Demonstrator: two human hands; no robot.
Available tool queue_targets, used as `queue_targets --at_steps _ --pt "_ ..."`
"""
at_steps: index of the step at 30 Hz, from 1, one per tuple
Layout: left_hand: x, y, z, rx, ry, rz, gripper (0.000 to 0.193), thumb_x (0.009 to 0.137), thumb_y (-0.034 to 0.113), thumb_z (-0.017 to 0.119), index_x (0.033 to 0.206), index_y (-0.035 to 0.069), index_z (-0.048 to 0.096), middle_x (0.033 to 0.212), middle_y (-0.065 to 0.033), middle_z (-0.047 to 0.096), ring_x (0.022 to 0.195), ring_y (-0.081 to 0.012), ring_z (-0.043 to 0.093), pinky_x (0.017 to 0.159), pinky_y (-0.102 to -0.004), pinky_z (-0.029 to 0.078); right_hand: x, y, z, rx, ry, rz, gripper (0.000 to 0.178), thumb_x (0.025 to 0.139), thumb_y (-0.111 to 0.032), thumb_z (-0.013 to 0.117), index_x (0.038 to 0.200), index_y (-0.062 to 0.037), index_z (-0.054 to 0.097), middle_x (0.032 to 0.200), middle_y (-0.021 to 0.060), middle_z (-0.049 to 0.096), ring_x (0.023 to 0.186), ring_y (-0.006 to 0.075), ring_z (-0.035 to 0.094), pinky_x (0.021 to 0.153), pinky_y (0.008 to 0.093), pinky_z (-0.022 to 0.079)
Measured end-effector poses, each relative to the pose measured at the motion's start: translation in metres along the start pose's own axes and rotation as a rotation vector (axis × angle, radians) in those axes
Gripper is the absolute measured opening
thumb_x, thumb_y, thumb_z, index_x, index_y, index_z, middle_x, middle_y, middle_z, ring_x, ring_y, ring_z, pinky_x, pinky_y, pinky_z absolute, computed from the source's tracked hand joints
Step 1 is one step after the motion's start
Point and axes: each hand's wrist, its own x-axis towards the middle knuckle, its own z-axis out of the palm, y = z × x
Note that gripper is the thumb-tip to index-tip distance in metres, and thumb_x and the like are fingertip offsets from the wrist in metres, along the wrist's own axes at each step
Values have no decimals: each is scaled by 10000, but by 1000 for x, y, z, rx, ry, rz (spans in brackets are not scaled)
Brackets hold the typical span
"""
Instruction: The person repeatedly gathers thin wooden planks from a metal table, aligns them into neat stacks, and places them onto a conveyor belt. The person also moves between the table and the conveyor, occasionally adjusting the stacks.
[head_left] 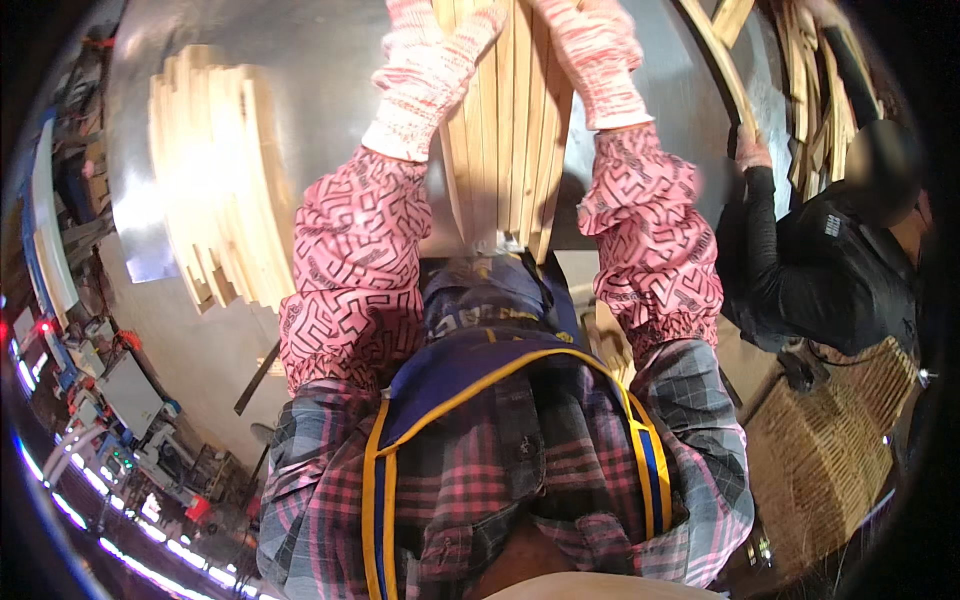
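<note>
A bundle of long pale wooden strips (500, 130) lies side by side on a shiny metal table, its near ends pointing at my body. My left hand (436, 45), in a pink and white knitted glove, is at the bundle's left side with its thumb reaching over the top. On the opposite side, my right hand (592, 45), gloved alike, presses against the strips. Both hands seem closed on the bundle from its sides; the upper picture edge cuts off most of their fingers.
Another stack of wooden strips (220, 170) lies to the left on the metal table (330, 60). At the right, a co-worker in black (830, 260) holds a wooden strip (722, 65) near more loose strips (815, 90). A ridged brown stack (830, 450) stands behind them.
</note>
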Motion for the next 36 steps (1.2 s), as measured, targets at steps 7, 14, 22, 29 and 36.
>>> queue_targets --at_steps 7,14,22,29,36 --pt "27 75 -110 -843 207 781 975 835 101 761 1572 83 123 1458 -130 437 1256 -227 524 996 -344 499 59 -144 -27 -182 295 -113 539 830 -510 715 1159 -87 658 1069 163 694 975 264 667 863 367 520" --pt "56 -36 -95 -1138 -20 403 903 818 264 781 1541 111 262 1461 -140 462 1320 -295 481 1113 -408 397 63 -158 -1 -600 -352 -76 736 783 -649 699 1306 -146 581 1235 141 597 1145 317 598 948 420 493" --pt "-46 -133 15 -1529 -132 -85 694 955 370 550 1515 62 280 1406 -156 500 1220 -279 545 1038 -340 436 -93 -11 61 117 -232 76 547 930 -279 573 1385 7 469 1285 215 570 1142 346 577 970 408 487" --pt "-118 -258 36 660 -447 -26 630 952 240 477 1535 111 276 1452 -200 482 1312 -357 492 1083 -401 410 -155 13 71 -756 -1011 35 631 869 -85 497 1483 -18 366 1374 209 541 1283 335 525 1065 377 438" --pt "-159 -211 34 -312 -119 -437 513 995 313 482 1424 33 460 1388 -196 556 1285 -337 521 1104 -369 398 -140 89 89 -213 -572 471 592 969 -503 486 1363 -68 561 1358 206 574 1299 360 512 1116 400 370"
